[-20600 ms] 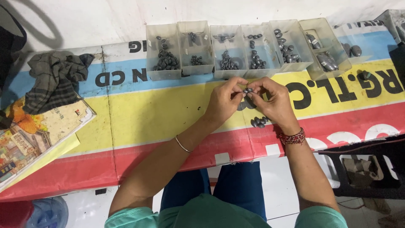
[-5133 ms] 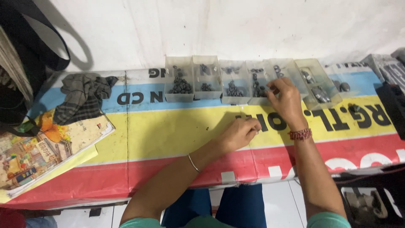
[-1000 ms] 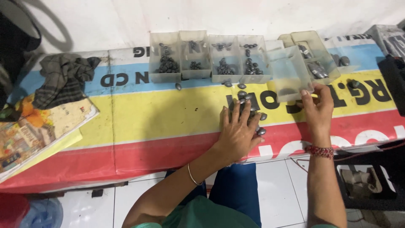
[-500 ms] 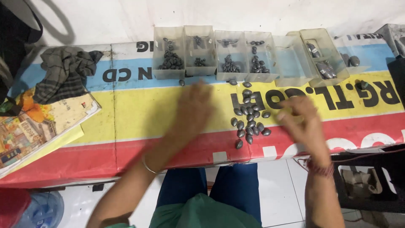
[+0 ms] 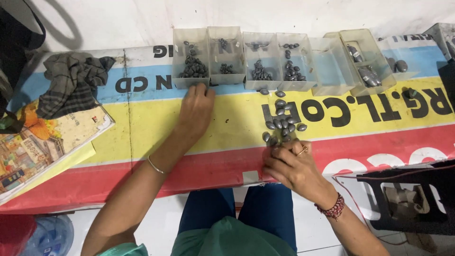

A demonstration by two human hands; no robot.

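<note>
The left hand [image 5: 196, 111] is lying palm down on the yellow band of the desk [image 5: 142, 128], its fingers [image 5: 199, 91] stretched out flat and holding nothing, their tips touching the foot of the leftmost tray [image 5: 190, 58]. The right hand [image 5: 293, 163] is resting at the near edge of the desk, on the red band, its fingers [image 5: 284, 146] curling in narrow over the near end of a heap of loose weights [image 5: 282, 118]; whether they are pinching one I cannot tell, since the knuckles are covering the tips. The heap is running from those fingers up toward the row of clear trays, with two strays lying just below the third tray [image 5: 259, 59]. Between the two hands open yellow cloth is lying bare, and more is spreading left of the left fingers out to a book [image 5: 42, 142] that is overhanging the desk's near edge. Beyond the book a rag [image 5: 71, 83] is sitting crumpled. Right of the right fingers the red band is running clear to a dark stool [image 5: 412, 199] standing below the desk edge. The fifth tray [image 5: 332, 66] is looking bare, and the sixth [image 5: 365, 59] is sitting askew with longer grey pieces inside. The far right tray is being cut off by the frame, and the trays' small contents are hard to make out singly.
</note>
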